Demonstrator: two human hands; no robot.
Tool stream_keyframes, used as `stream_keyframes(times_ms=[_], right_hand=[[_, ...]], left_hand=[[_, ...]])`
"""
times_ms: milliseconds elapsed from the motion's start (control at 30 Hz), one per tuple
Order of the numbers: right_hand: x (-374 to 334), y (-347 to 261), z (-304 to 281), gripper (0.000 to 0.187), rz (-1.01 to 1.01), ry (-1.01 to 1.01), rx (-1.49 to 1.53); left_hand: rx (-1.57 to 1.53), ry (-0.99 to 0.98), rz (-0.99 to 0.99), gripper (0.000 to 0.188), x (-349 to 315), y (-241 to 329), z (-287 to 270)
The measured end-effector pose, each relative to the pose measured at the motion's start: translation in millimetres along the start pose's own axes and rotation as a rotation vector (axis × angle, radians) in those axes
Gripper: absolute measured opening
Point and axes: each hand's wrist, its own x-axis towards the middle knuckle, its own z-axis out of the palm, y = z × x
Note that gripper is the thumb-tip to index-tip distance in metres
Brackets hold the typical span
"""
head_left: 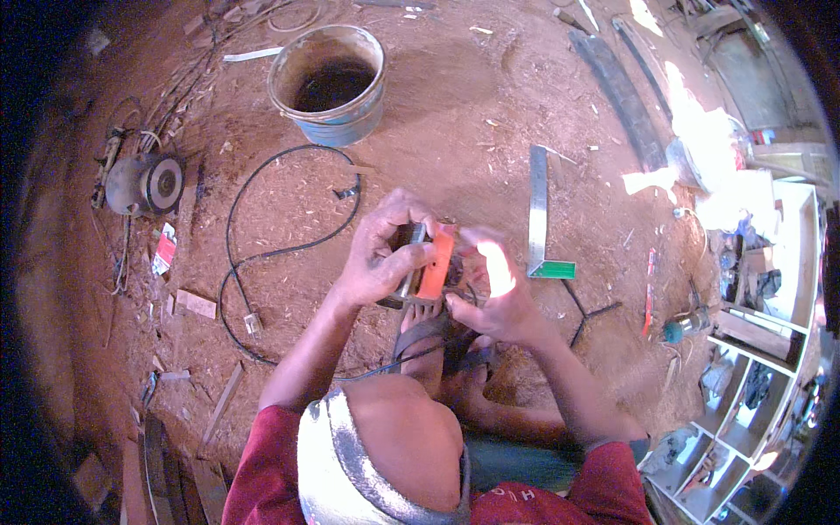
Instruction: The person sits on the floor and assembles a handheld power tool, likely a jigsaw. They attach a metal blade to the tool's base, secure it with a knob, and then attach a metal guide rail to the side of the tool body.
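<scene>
My left hand [389, 249] is wrapped round an orange and black corded power tool [436, 267], its thumb pressed against the orange side. The tool is held up over my feet, and its exact kind is hard to make out. On its right side a dark part faces my right hand [503, 293], whose thumb and curved fingers come close around it. Blur and a patch of strong sunlight on that hand hide whether it grips or only touches. From below the tool a black cord [232, 262] runs left in a wide loop across the ground, near a pale plug [254, 325].
A blue bucket [341, 129] with dark contents stands ahead. Right of my hands lies a try square [539, 210] with a green stock. A bench grinder [144, 184] sits far left. White shelving [792, 350] and a teal-ended power tool [687, 325] are at right. Wood scraps litter the dirt floor.
</scene>
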Motion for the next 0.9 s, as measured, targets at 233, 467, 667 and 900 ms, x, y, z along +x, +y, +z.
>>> stream_keyframes(times_ms=[233,467,667,900], right_hand=[[71,-10,-35,0.05,-0.14,-0.474,-0.098],[96,-34,-45,0.046,-0.045,-0.67,-0.329],[87,-22,-39,0.041,-0.128,-0.59,-0.162],[87,-18,-39,0.038,-0.075,-0.637,-0.093]], left_hand=[[-0.095,-0.062,0.038,0.029,-1,-2,-8],[-0.307,0.013,0.056,0.034,-9,-3,-3],[-0.386,0.056,0.088,0.041,-13,-5,-3],[-0.463,0.07,0.059,0.049,-16,-5,2]])
